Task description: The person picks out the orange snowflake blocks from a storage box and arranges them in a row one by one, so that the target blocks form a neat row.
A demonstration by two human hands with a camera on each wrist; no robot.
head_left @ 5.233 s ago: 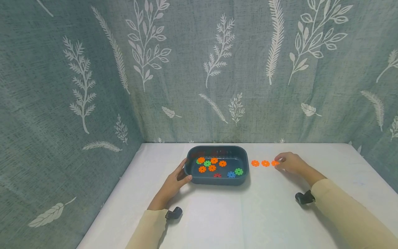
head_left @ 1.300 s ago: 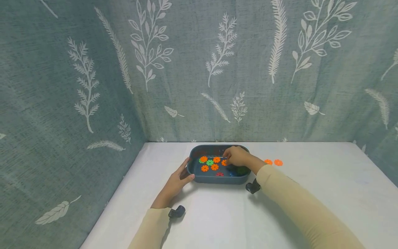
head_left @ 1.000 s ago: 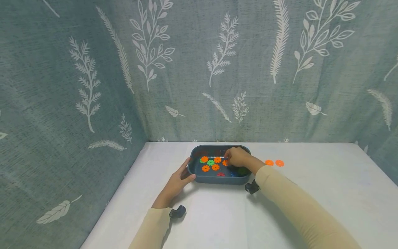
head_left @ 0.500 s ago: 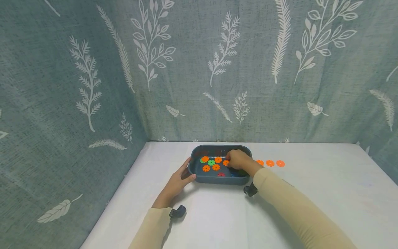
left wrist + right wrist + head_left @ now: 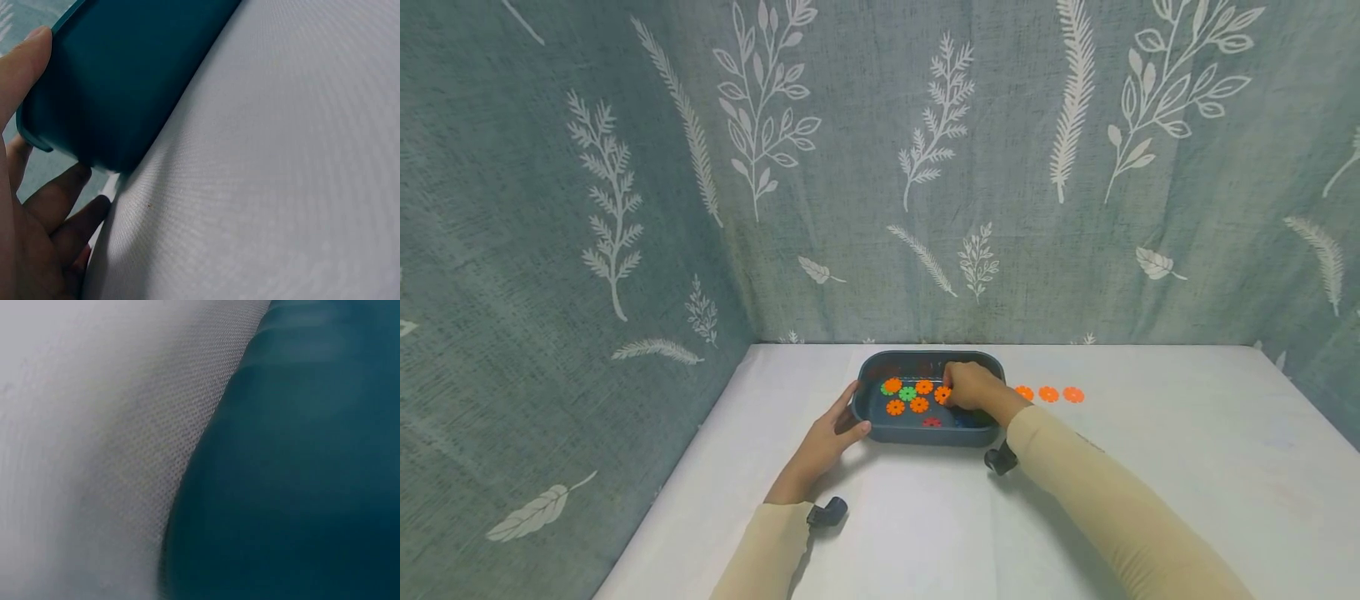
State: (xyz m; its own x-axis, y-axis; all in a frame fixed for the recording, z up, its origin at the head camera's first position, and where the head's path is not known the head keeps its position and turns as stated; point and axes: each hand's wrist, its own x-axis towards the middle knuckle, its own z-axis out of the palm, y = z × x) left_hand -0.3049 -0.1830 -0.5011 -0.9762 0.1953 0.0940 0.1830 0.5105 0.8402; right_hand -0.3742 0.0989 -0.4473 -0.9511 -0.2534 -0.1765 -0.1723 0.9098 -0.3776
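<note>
Left hand: gripping the left end of a dark blue-green tray, thumb on its near side. (image 5: 822,442)

Right hand (image 5: 973,386): reaching down inside the tray (image 5: 895,434), fingertips at an orange disc (image 5: 942,396); I can't tell whether they pinch it.

Around it: more orange discs (image 5: 919,405), green discs (image 5: 907,394) and a red disc (image 5: 932,422).

Edges: right forearm crosses the tray's right rim; three orange discs (image 5: 1048,394) lie beyond; white table (image 5: 917,533) stretches in front.
</note>
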